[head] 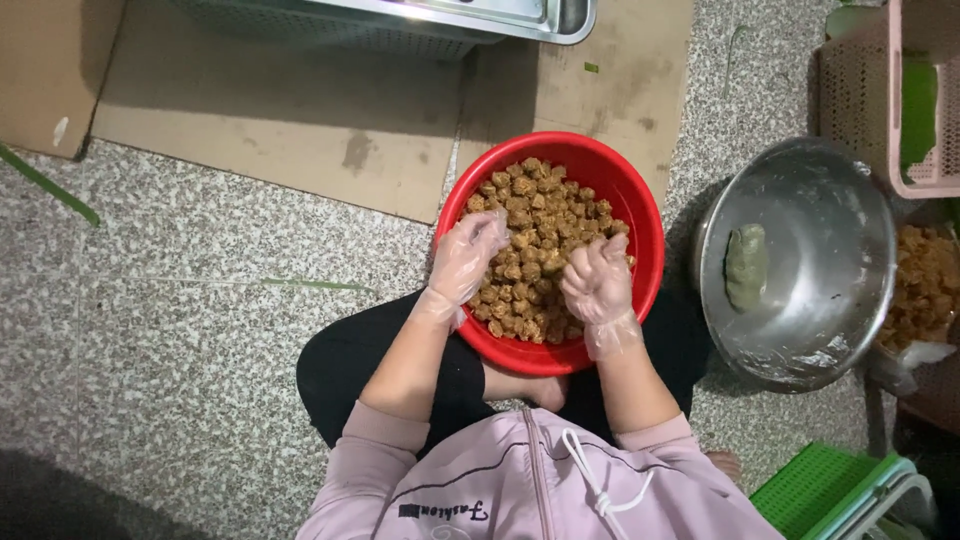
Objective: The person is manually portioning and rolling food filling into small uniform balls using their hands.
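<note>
Left hand [465, 262] in thin clear glove: fingers half curled, resting on brown lumpy food balls [535, 225] at the rim of the round red plastic basin [640, 215] on the lap. Right hand [598, 282]: fingers curled loosely over the pile; hard to tell if holding any. Better to work gently, keeping pieces inside. Further right, steel bowl [810, 270] with greenish lump. Below: speckled stone floor [200, 300], flattened cardboard [300, 110].

Even, fairly bright light falls from above, giving soft, short shadows. The steel bowl [800, 262] throws a dark shadow on the speckled floor [180, 300] at its left and shows dull glare on its inner wall. The steel tray [470, 18] at the top edge glints. Focus is sharp centrally; the corners darken and bend slightly.
</note>
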